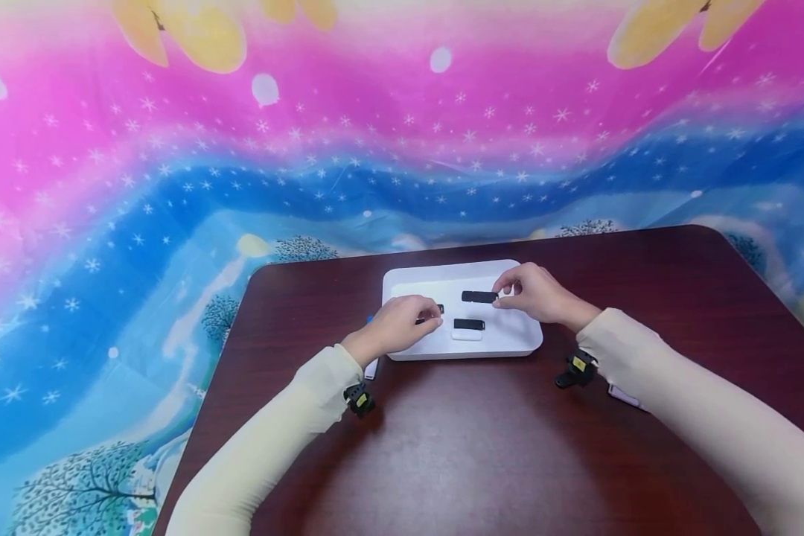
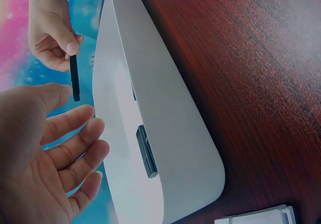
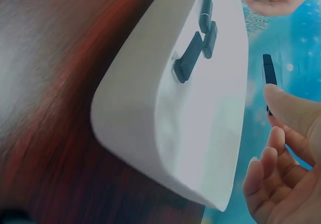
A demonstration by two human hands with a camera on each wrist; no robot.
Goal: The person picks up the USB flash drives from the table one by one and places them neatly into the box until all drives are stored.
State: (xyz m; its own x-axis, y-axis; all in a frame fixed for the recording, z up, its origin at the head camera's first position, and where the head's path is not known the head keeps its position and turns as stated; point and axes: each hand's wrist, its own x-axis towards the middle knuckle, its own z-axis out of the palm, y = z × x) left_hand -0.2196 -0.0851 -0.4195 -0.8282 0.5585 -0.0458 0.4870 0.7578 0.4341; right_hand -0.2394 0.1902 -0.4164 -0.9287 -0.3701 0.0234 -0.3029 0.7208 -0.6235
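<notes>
A black USB stick [image 1: 479,297] is pinched between the thumb and fingertips of my right hand [image 1: 532,295], above the right part of a white tray [image 1: 517,336]. My left hand [image 1: 402,324] hovers over the tray's left side. The left wrist view shows the left hand's fingers [image 2: 75,143] loosely spread and holding nothing, the thumb apart from them. Inside the tray, another black stick [image 1: 469,324] lies against a white one [image 1: 467,336]. More dark sticks [image 3: 206,14] lie further along the tray floor, partly covered by my left hand in the head view.
A white object [image 1: 371,369] lies on the dark wooden table [image 1: 455,447] left of the tray, partly behind my left wrist. Another pale flat object [image 1: 624,397] lies beneath my right forearm. A printed snow-scene cloth hangs behind the table.
</notes>
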